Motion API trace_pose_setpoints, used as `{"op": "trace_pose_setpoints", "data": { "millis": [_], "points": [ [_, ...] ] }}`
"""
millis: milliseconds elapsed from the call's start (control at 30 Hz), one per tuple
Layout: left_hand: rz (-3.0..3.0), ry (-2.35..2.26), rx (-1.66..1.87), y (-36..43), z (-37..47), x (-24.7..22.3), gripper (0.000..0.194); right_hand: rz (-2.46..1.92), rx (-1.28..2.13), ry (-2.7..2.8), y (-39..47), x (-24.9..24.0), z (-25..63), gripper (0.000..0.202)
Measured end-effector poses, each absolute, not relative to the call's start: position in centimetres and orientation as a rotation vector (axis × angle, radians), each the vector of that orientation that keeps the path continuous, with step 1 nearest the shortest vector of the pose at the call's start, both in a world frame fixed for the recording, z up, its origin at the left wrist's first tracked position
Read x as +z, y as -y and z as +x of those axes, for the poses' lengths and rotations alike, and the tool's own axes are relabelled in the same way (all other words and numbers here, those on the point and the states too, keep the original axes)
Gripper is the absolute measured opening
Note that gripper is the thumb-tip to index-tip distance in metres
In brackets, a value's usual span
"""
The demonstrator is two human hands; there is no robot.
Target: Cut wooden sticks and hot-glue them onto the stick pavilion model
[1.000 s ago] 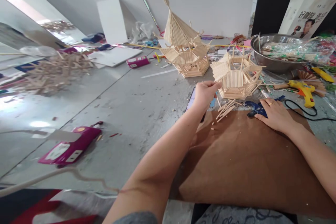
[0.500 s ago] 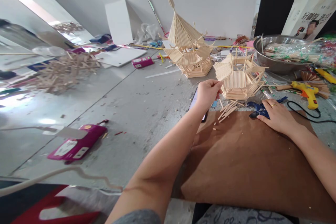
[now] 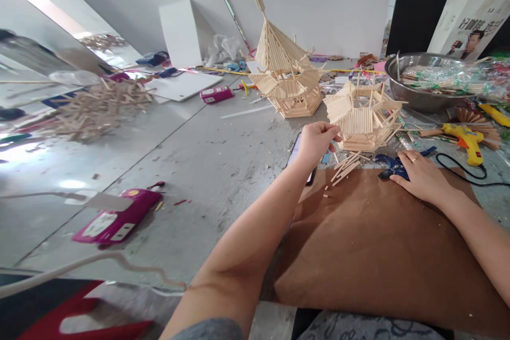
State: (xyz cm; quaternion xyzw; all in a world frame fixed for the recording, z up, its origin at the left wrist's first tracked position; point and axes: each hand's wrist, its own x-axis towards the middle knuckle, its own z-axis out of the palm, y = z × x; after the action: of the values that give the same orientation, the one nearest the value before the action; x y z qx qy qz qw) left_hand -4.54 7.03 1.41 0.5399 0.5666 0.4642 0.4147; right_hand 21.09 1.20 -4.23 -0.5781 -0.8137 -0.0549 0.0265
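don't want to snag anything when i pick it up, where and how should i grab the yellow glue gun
Probably by the handle, from the near side with the right hand. The glue gun lies with its nozzle pointing left and its handle towards you. Mind the black cord looped beside the handle.

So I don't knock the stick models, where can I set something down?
The brown sheet between the left forearm and right forearm is nearly bare. So, bar small scraps, is the grey surface between the left forearm and near magenta box. It's crowded around the shorter stick model, blue cutters, yellow glue gun and steel bowl.
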Motion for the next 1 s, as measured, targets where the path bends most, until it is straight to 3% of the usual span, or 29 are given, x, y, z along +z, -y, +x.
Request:
{"op": "trace_pose_setpoints", "data": {
  "millis": [1000],
  "points": [
    [1.341, -1.426, 1.169, -6.82, -4.55, 1.74, 0.011, -1.812, -0.17, 2.532, -1.14, -4.02, 20.87, 0.063]
  ]
}}
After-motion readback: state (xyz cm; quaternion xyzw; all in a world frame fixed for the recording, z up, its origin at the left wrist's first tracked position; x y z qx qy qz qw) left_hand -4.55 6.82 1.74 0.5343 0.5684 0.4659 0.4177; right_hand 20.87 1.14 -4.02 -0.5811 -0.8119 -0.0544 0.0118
